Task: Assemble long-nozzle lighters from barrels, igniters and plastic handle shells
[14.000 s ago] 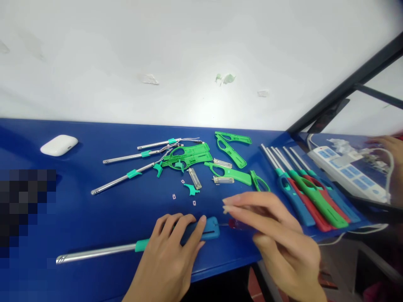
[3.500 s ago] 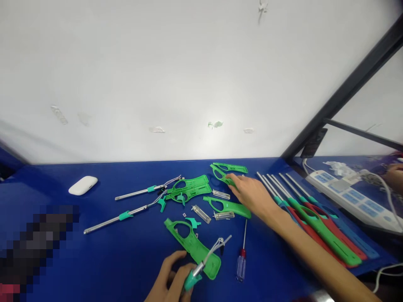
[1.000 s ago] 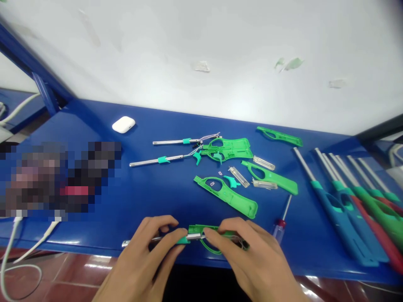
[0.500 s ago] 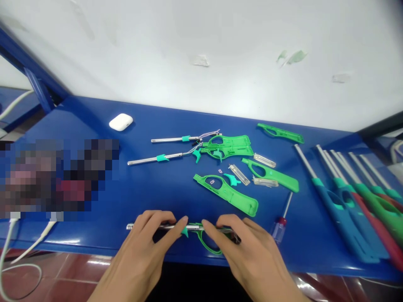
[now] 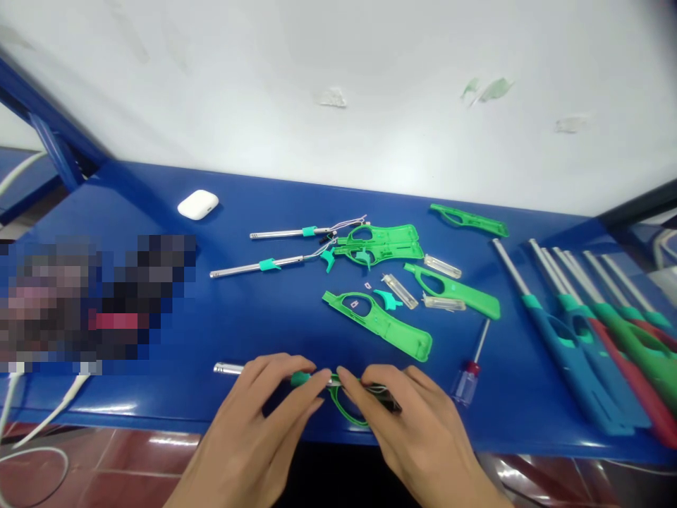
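Close to the table's front edge, my left hand (image 5: 264,416) is closed on the metal tube (image 5: 227,368) of a gas lighter, its fingers over the tube. A teal collar (image 5: 300,379) shows between those fingers and the thumb. My right hand (image 5: 407,416) grips a green lighter handle half (image 5: 343,413) at the tube's inner end, with thin wires (image 5: 378,388) by its fingers. The two thumbs nearly meet there, and the hands cover most of the handle. Just beyond lies another green handle half (image 5: 386,328), inner side up, beside a teal trigger (image 5: 388,300).
Two loose tubes (image 5: 259,267) with wires lie behind, near joined green halves (image 5: 381,243). Clear fuel tanks (image 5: 443,266) and a green handle piece (image 5: 460,293) are right of centre. A screwdriver (image 5: 468,381), whole lighters (image 5: 576,360), a white case (image 5: 198,204) and blurred items (image 5: 106,303) flank the area.
My left thumb has shifted right along the tube, and the teal collar now sits between thumb and fingers. My right hand stays almost in place on the green handle half.
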Demonstrator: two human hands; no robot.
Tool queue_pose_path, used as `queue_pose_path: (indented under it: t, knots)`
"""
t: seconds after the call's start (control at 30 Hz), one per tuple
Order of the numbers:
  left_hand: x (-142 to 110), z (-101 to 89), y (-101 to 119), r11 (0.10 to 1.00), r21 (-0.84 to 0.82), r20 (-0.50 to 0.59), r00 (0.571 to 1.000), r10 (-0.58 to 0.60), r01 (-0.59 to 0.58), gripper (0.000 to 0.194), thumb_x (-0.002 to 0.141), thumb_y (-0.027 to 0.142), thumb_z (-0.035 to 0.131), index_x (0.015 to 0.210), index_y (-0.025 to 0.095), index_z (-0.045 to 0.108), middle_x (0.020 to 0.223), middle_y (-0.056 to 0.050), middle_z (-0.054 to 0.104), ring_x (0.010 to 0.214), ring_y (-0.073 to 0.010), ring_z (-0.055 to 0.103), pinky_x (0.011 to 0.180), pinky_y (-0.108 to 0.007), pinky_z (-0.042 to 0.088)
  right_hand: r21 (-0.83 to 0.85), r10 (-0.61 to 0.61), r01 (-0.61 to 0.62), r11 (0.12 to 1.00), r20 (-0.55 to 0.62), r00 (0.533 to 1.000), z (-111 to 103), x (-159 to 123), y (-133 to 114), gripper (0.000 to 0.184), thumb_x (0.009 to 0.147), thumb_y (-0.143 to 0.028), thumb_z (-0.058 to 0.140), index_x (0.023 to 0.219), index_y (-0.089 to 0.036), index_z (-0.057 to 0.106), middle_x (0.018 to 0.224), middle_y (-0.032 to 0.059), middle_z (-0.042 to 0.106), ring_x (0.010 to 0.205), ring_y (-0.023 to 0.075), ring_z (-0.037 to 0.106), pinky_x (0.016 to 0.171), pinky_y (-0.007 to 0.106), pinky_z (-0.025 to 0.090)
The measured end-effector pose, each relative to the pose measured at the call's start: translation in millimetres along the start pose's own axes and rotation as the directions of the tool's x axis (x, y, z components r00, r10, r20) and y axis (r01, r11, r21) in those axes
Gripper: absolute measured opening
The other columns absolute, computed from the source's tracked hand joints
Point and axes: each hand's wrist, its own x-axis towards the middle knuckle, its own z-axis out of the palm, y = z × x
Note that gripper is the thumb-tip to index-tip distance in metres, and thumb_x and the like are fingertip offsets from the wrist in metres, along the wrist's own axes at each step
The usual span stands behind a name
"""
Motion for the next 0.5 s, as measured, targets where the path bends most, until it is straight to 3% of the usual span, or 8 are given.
queue_pose_path:
  t: [0.13,0.27,0.33,0.43,0.5]
  knots:
    - [-6.9,7.7,-2.4,0.997,-0.072,0.065,0.998,0.027,-0.022,0.056,0.098,-0.005,0.041,0.138,0.029,0.059,0.133,-0.005,0.057,0.128,-0.0182,0.053,0.108,-0.034,0.051,0.002,0.012,-0.012,1.000,0.007,1.000,0.8,-0.7,-1.0,0.044,0.108,-0.006,0.034,0.130,-0.018,0.070,0.092,0.0034,0.071,0.071,0.0132,0.067,0.072,0.032,0.044]
    - [-7.4,6.1,-6.0,0.994,-0.107,0.096,0.995,0.039,-0.029,0.056,0.099,-0.006,0.043,0.143,0.026,0.055,0.136,-0.006,0.053,0.131,-0.0161,0.049,0.111,-0.031,0.046,0.032,0.071,-0.072,0.997,0.011,0.997,-7.4,-2.5,-3.1,0.036,0.112,-0.026,0.041,0.138,-0.024,0.066,0.099,0.0039,0.073,0.080,0.0170,0.073,0.083,0.037,0.055]
    - [-4.3,4.3,-7.4,0.993,-0.112,0.081,0.996,0.048,-0.039,0.052,0.100,-0.004,0.044,0.142,0.024,0.056,0.138,-0.006,0.052,0.131,-0.0149,0.050,0.111,-0.029,0.045,0.068,0.104,-0.104,0.992,0.003,0.995,-14.0,-6.3,-3.0,0.036,0.112,-0.028,0.042,0.139,-0.026,0.065,0.103,0.0051,0.075,0.087,0.0178,0.075,0.084,0.035,0.059]
    - [1.5,3.9,-9.1,0.992,-0.107,0.038,0.996,0.077,-0.072,0.044,0.102,0.000,0.047,0.138,0.023,0.059,0.135,-0.005,0.054,0.129,-0.0138,0.051,0.111,-0.028,0.042,0.096,0.156,-0.151,0.984,-0.040,0.987,-23.0,-14.8,-0.6,0.037,0.113,-0.028,0.037,0.129,-0.025,0.070,0.104,0.0064,0.076,0.090,0.0172,0.076,0.076,0.030,0.062]
    - [4.3,4.9,-9.9,0.990,-0.113,0.036,0.996,0.086,-0.082,0.041,0.103,0.000,0.047,0.135,0.022,0.060,0.133,-0.004,0.055,0.128,-0.0135,0.050,0.110,-0.027,0.041,0.082,0.195,-0.190,0.978,-0.062,0.979,-26.9,-20.7,1.8,0.037,0.113,-0.034,0.037,0.121,-0.026,0.072,0.101,0.0053,0.077,0.088,0.0183,0.076,0.076,0.033,0.061]
